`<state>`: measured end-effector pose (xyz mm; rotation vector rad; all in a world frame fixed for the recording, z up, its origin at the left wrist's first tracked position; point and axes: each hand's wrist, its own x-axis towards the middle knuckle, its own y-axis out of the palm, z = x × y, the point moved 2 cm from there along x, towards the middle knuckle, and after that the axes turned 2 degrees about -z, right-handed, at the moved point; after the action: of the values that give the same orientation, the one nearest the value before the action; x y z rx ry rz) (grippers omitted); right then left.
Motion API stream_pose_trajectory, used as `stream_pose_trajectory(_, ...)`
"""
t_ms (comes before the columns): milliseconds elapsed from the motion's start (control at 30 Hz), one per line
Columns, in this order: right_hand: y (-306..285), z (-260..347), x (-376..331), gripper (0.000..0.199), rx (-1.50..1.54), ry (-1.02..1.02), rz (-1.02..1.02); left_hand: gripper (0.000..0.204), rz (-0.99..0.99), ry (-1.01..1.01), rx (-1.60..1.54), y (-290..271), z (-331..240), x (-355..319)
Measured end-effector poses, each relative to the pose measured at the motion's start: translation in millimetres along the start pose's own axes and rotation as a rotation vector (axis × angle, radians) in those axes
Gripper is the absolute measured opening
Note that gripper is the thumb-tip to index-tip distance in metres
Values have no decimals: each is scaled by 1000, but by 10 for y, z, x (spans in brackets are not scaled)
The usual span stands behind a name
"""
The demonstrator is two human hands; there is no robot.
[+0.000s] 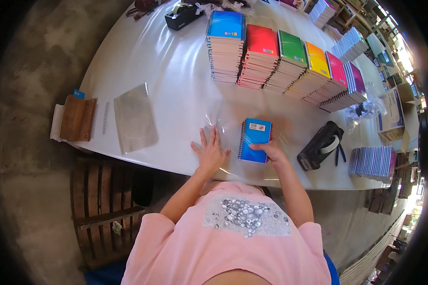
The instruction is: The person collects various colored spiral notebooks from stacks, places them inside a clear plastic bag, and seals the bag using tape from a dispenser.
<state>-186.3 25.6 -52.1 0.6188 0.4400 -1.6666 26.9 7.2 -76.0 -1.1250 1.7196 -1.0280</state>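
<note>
A blue spiral notebook (255,139) lies back side up on a clear plastic sheet (223,124) near the front edge of the white table (176,85). My right hand (271,151) grips the notebook's lower right corner. My left hand (210,152) rests flat, fingers spread, on the plastic sheet just left of the notebook. Behind them stand stacks of spiral notebooks in a row: blue (226,45), red (259,54), green (288,59), orange (314,69), pink (335,80).
A black tape dispenser (320,145) with pliers beside it sits right of my right hand. Another dispenser (183,15) stands at the back. A pile of clear sleeves (134,122), a brown block (77,118) and more notebook stacks (373,161) lie on the table. A wooden pallet (104,209) stands below left.
</note>
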Motion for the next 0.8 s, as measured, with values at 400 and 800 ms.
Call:
stream_pose_trajectory(400,-62,-79,79,53,45,-8,-18,61,-244,125,-668,-386,-16,164)
stream_pose_trajectory(800,-85,-110,119,58,72,-42,13,28,-284,62,-427,-127,302,351)
